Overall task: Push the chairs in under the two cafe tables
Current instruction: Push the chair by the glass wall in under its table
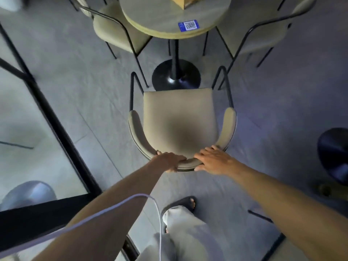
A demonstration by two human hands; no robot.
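A beige padded chair with a curved backrest and thin black legs stands in front of me, its seat facing a round cafe table. The seat's front edge reaches the table's black pedestal base; the seat is outside the tabletop's rim. My left hand grips the top of the backrest at its middle left. My right hand grips the backrest beside it, fingers over the top. Two more beige chairs, one left and one right, stand with their seats partly under the table.
A black-framed glass partition runs along the left. A second black pedestal base sits at the right edge. My sandalled foot stands behind the chair. A white cable hangs in front of me. A wooden box and a blue QR sticker are on the table.
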